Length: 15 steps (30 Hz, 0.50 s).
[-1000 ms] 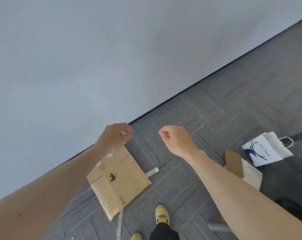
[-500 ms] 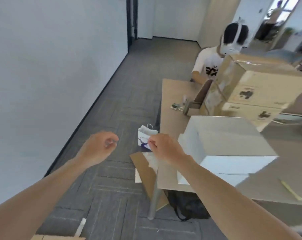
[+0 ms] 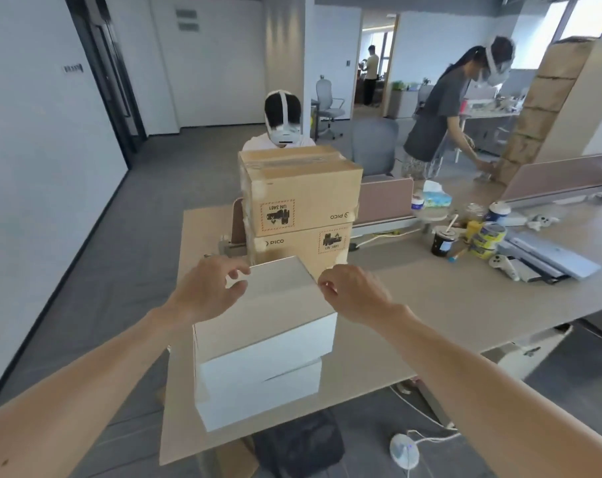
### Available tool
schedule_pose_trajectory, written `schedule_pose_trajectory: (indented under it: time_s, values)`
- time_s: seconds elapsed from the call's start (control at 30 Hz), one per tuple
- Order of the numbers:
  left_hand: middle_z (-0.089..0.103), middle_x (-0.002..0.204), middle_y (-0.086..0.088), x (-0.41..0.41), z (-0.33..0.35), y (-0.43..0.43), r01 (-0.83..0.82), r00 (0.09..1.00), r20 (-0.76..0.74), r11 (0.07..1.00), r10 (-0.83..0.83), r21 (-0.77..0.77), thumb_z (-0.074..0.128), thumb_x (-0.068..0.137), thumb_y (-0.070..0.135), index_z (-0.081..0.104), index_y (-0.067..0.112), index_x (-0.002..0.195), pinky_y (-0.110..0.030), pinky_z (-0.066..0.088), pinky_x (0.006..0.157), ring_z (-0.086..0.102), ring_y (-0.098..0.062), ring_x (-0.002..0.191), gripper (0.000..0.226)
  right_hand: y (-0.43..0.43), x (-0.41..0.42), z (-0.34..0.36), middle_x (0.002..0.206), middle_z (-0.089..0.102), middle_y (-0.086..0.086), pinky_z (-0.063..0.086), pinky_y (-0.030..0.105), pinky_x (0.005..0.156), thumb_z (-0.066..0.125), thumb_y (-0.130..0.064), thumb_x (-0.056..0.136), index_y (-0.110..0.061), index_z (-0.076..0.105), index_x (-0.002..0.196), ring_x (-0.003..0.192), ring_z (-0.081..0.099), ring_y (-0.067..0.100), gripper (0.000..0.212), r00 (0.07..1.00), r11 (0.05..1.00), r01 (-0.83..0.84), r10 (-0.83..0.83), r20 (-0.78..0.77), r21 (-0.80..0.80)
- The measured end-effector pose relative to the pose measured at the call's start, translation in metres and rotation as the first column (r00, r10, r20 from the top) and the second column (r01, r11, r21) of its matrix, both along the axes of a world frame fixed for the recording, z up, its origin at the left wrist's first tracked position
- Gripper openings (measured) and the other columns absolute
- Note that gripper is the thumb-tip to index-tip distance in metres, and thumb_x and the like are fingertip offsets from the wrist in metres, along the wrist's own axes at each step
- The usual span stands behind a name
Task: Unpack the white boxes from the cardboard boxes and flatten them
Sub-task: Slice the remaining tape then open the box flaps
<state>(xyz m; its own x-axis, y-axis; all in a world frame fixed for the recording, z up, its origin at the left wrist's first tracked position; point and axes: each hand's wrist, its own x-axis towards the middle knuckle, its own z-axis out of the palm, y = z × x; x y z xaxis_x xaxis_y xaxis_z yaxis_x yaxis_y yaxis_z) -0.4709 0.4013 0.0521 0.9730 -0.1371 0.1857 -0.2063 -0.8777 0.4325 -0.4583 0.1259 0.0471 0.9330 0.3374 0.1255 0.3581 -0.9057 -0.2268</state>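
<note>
**Both hands are hovering at the far corners of the top white box**

Head view: 2 white boxes are standing stacked at the near edge of the table (image 3: 465, 305), probably to be within easy reach. 2 taped cardboard boxes (image 3: 303, 198) are standing stacked just behind them. The left hand (image 3: 208, 293) is hovering at the far left corner of the top white box (image 3: 275, 298), fingers spread and loosely curved, holding nothing. The right hand (image 3: 354, 293) is at the far right corner, fingers curling inward; I cannot tell if they are pinching the edge. The box is lying between both hands, which suggests a 2-sided grip.
</note>
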Motion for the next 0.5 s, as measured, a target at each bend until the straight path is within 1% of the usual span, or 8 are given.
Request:
schedule_pose_trajectory:
  time_s: [0.07, 0.13, 0.2, 0.3, 0.37, 0.43, 0.5]
  values:
    - [0.066, 0.105, 0.006, 0.021, 0.009, -0.021, 0.031, 0.999, 0.020, 0.999, -0.031, 0.009, 0.063, 0.093, 0.028, 0.070, 0.027, 0.109, -0.038, 0.054, 0.084, 0.060, -0.011, 0.090, 0.018, -0.024, 0.015, 0.007, 0.103, 0.067, -0.003, 0.049, 0.033, 0.073, 0.046, -0.027, 0.097, -0.026, 0.067, 0.098, 0.092, 0.062, 0.024, 0.022, 0.999, 1.000, 0.030, -0.030, 0.015, -0.010]
    - [0.066, 0.107, 0.005, 0.045, 0.018, -0.038, 0.046, 0.998, 0.036, 0.999, -0.046, 0.003, 0.062, 0.092, 0.026, 0.070, 0.025, 0.107, -0.037, 0.054, 0.083, 0.060, -0.013, 0.091, 0.017, -0.040, 0.035, 0.014, 0.103, 0.067, -0.004, 0.049, 0.033, 0.072, 0.045, -0.026, 0.096, -0.026, 0.068, 0.097, 0.091, 0.062, 0.024, 0.022, 0.998, 0.999, 0.051, -0.051, 0.037, -0.003]
    - [0.065, 0.105, 0.004, 0.069, 0.026, -0.050, 0.032, 0.998, 0.051, 0.999, -0.032, 0.014, 0.062, 0.092, 0.027, 0.070, 0.025, 0.109, -0.036, 0.052, 0.083, 0.059, -0.015, 0.090, 0.019, -0.051, 0.057, 0.020, 0.102, 0.067, -0.003, 0.050, 0.034, 0.073, 0.045, -0.026, 0.095, -0.025, 0.068, 0.096, 0.090, 0.063, 0.024, 0.023, 0.997, 0.998, 0.055, -0.055, 0.056, -0.007]
    - [0.063, 0.103, 0.006, 0.109, 0.037, -0.058, 0.008, 0.996, 0.083, 1.000, -0.009, 0.020, 0.063, 0.092, 0.033, 0.069, 0.028, 0.112, -0.038, 0.051, 0.085, 0.059, -0.016, 0.093, 0.022, -0.060, 0.096, 0.032, 0.102, 0.067, -0.003, 0.052, 0.036, 0.076, 0.045, -0.028, 0.096, -0.026, 0.068, 0.099, 0.091, 0.064, 0.023, 0.023, 0.996, 0.999, 0.037, -0.036, 0.078, -0.008]
    - [0.064, 0.105, 0.007, 0.140, 0.045, -0.059, -0.001, 0.994, 0.108, 0.999, -0.003, 0.038, 0.059, 0.092, 0.042, 0.068, 0.026, 0.115, -0.040, 0.052, 0.085, 0.060, -0.016, 0.094, 0.029, -0.064, 0.129, 0.042, 0.103, 0.066, -0.004, 0.052, 0.036, 0.078, 0.046, -0.029, 0.096, -0.025, 0.069, 0.104, 0.093, 0.064, 0.022, 0.025, 0.995, 1.000, 0.027, -0.026, 0.094, -0.003]
    - [0.065, 0.110, 0.007, 0.174, 0.054, -0.056, -0.022, 0.990, 0.141, 0.998, 0.014, 0.056, 0.054, 0.094, 0.050, 0.067, 0.024, 0.117, -0.040, 0.053, 0.086, 0.062, -0.015, 0.098, 0.037, -0.065, 0.166, 0.054, 0.107, 0.065, -0.005, 0.051, 0.035, 0.080, 0.045, -0.032, 0.098, -0.025, 0.067, 0.110, 0.096, 0.063, 0.021, 0.026, 0.992, 1.000, 0.016, -0.013, 0.123, -0.018]
    - [0.065, 0.117, 0.005, 0.208, 0.064, -0.051, -0.063, 0.982, 0.180, 0.997, 0.054, 0.046, 0.050, 0.094, 0.055, 0.067, 0.021, 0.120, -0.037, 0.050, 0.087, 0.061, -0.016, 0.105, 0.046, -0.065, 0.204, 0.067, 0.111, 0.063, -0.006, 0.050, 0.036, 0.082, 0.046, -0.034, 0.098, -0.025, 0.066, 0.114, 0.099, 0.062, 0.021, 0.027, 0.988, 1.000, 0.006, -0.005, 0.157, -0.005]
